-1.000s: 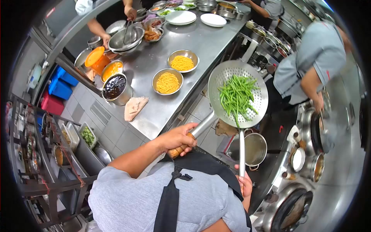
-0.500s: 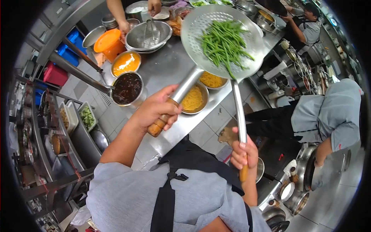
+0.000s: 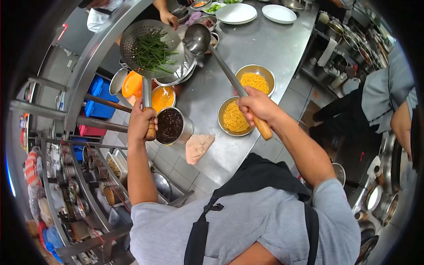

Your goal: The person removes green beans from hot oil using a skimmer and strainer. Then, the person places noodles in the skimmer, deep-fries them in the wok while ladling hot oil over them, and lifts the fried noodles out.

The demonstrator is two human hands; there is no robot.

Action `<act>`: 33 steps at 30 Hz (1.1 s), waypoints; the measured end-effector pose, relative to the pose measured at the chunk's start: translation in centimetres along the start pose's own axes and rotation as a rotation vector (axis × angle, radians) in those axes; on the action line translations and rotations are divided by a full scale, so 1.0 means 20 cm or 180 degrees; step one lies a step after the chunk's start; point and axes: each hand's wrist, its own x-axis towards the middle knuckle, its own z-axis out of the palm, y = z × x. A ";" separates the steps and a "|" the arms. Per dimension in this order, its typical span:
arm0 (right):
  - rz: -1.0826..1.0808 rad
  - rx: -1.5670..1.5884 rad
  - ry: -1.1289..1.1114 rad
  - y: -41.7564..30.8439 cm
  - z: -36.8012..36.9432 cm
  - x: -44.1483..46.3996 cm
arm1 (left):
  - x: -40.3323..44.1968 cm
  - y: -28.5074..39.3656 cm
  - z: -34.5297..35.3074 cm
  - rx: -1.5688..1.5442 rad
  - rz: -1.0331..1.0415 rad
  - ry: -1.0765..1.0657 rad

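My left hand [image 3: 142, 123] is wrapped round the wooden handle of a large perforated skimmer [image 3: 129, 43]. Long green beans [image 3: 153, 51] lie in the skimmer, over the far left of the steel table. In my right hand [image 3: 258, 107] is the wooden grip of a ladle [image 3: 197, 39]; its metal bowl hangs just right of the skimmer. Below the skimmer sits a wide metal bowl [image 3: 187, 70], partly hidden by it. Two metal bowls hold yellow noodles [image 3: 235, 117] and more noodles [image 3: 255, 82], near my right hand. A pot of dark sauce [image 3: 170, 125] stands beside my left hand.
An orange container [image 3: 131, 84] and a bowl of orange liquid [image 3: 163, 97] stand at the table's left. A folded cloth [image 3: 198, 148] lies by the near edge. White plates [image 3: 236, 14] are at the back. A co-worker [image 3: 384, 97] stands right; another person's hand [image 3: 168, 18] is near the skimmer.
The skimmer with the beans has swung left, over the table's far left side. The ladle has come out from behind it and now shows its bowl. My view has turned, revealing the plates.
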 end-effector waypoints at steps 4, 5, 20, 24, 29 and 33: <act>-0.0090 -0.0763 0.0009 -0.01 0.02 0.15 | 0.09 -0.06 0.02 0.0590 0.0173 0.0275; -0.0135 -0.0946 0.0051 -0.01 0.02 0.18 | 0.12 -0.09 0.03 0.0736 0.0232 0.0339; -0.0821 -0.2865 0.0498 0.16 0.04 0.28 | 0.04 -0.23 0.16 0.2207 0.0560 0.0892; -0.0848 -0.2958 0.0504 0.18 0.02 0.23 | -0.02 -0.19 0.25 0.2243 0.0531 0.1047; -0.0359 -0.2118 0.0103 0.12 -0.02 0.17 | -0.08 -0.16 0.30 0.2736 0.1037 0.1319; -0.1337 -0.2349 0.0512 0.34 -0.15 0.18 | -0.07 -0.17 0.33 0.2355 0.1166 0.1402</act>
